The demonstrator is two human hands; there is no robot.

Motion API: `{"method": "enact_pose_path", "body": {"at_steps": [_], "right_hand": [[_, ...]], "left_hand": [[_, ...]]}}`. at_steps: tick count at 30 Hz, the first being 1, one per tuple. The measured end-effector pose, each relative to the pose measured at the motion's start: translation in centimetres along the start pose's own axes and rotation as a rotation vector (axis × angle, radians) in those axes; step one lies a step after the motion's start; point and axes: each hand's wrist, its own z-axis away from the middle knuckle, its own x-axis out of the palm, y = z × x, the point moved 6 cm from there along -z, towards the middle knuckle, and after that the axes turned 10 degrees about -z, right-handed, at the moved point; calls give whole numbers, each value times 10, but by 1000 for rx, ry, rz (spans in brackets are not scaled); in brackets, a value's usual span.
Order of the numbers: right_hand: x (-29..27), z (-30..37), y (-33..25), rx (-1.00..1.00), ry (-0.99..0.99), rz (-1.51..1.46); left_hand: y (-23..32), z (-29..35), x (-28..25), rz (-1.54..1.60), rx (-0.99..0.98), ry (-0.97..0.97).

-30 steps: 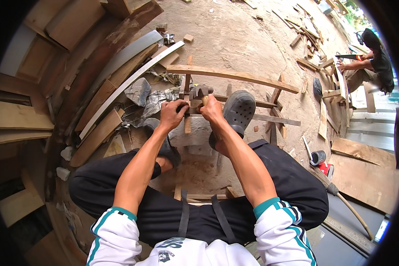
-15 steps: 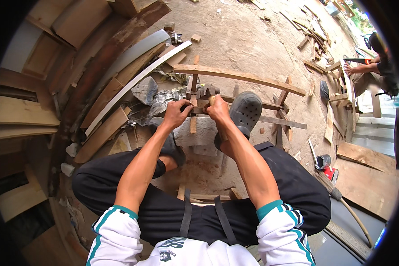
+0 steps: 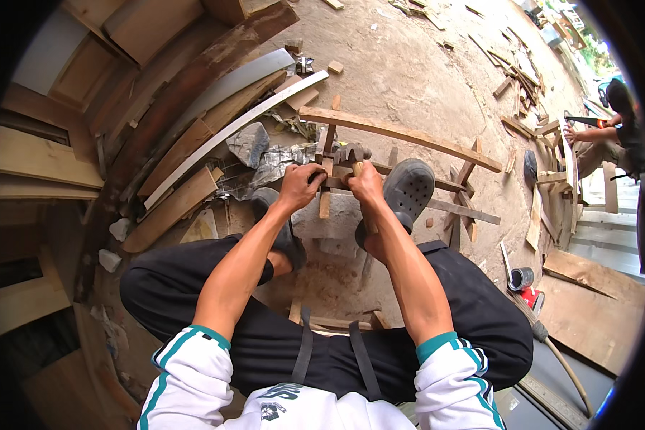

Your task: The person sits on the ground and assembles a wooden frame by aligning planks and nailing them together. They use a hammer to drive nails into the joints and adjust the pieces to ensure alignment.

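- Wooden frame: it lies on the dirt floor just beyond your feet, its long rail running across in front of you and its upright stick standing between your two hands.
- Your right hand is closed round the handle of the hammer, gripping high, near the head; the head sits just to the right of the upright stick.
- Your left hand has its thumb and fingertips drawn narrow at the left of the same stick. You cannot tell from here whether a nail or anything else is pinched there.
- Over the last second the whole view has slid toward the right, so your head has likely turned a little; your hands and the hammer have kept nearly the same place against the stick.
- For the work, that suggests a moment of lining up rather than full swings: no fresh change shows in the joint.
- Your right grey clog overlaps the lower slats, perhaps steadying them; whether it presses is unclear.
- With the head this near your left fingertips, a slip could catch them.
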Motion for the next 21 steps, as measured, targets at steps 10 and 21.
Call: {"method": "enact_pose_path", "body": {"at_steps": [10, 21], "right_hand": [[0, 2, -4, 3, -14, -4], [1, 1, 2, -24, 9, -21]], "left_hand": [[11, 8, -3, -107, 120, 142], [4, 7, 0, -23, 50, 128]]}}
